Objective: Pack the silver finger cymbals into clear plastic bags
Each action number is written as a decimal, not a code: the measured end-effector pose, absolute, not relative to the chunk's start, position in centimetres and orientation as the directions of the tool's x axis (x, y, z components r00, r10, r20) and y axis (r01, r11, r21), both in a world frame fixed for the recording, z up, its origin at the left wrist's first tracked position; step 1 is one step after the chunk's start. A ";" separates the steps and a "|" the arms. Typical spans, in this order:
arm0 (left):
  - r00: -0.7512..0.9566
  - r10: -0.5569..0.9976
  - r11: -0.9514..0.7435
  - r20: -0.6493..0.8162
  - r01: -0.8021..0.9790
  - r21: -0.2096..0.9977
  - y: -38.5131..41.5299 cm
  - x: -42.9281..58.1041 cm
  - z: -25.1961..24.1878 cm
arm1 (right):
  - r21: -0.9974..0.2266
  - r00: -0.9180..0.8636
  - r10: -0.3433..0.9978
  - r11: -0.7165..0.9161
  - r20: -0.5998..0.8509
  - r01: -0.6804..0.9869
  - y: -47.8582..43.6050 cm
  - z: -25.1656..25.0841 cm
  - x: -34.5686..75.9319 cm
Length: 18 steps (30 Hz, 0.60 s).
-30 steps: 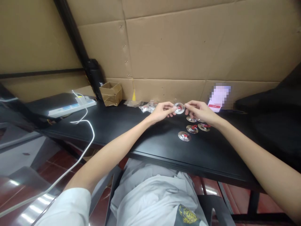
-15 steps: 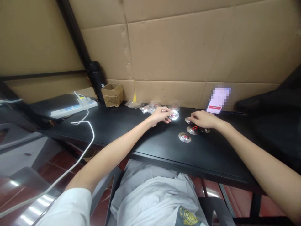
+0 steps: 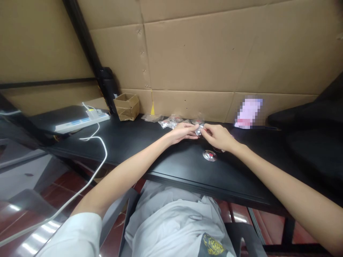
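Note:
My left hand point(image 3: 183, 133) is closed on a shiny metal finger cymbal point(image 3: 198, 131) just above the black table, fingers pointing right. Thumb and fingers of my right hand point(image 3: 217, 136) are pinched at the same spot, against the metal; whether a second cymbal is stacked there I cannot make out. In front of the hands, another finger cymbal with a red centre point(image 3: 209, 155) lies flat. The rim of one more cymbal point(image 3: 219, 150) peeks out from beneath my right hand, which covers the rest.
Clear plastic packets point(image 3: 168, 122) lie along the cardboard wall point(image 3: 187, 60). An open cardboard box point(image 3: 127, 107) and a black bottle point(image 3: 109, 89) stand left of them. A lit phone point(image 3: 248, 113) leans at the back right. A white power strip point(image 3: 80, 123) and cable occupy the left.
My right hand has moved left from the cymbals on the table to meet my left hand at its cymbal. The left hand has barely moved.

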State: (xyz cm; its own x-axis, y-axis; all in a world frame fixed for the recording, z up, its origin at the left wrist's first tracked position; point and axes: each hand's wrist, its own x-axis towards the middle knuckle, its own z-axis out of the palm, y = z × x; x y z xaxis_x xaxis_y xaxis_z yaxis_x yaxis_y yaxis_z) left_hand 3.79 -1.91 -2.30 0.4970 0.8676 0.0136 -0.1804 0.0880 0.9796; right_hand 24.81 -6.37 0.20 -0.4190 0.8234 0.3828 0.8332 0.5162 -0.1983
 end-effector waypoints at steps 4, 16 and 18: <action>0.493 0.870 0.083 0.015 -0.176 0.981 -2.0 3.8 -2.3 | -0.222 -0.394 0.825 0.506 0.405 0.833 -6.2 0.1 25.1; 0.415 0.910 0.055 0.016 -0.157 0.986 -2.2 3.5 -1.6 | -0.524 -0.293 0.907 0.415 0.303 0.744 -4.7 -0.6 26.1; 0.410 0.912 0.040 0.027 -0.154 0.987 -2.3 3.5 -1.5 | -0.695 -0.334 0.905 0.417 0.262 0.586 -4.4 -1.1 26.0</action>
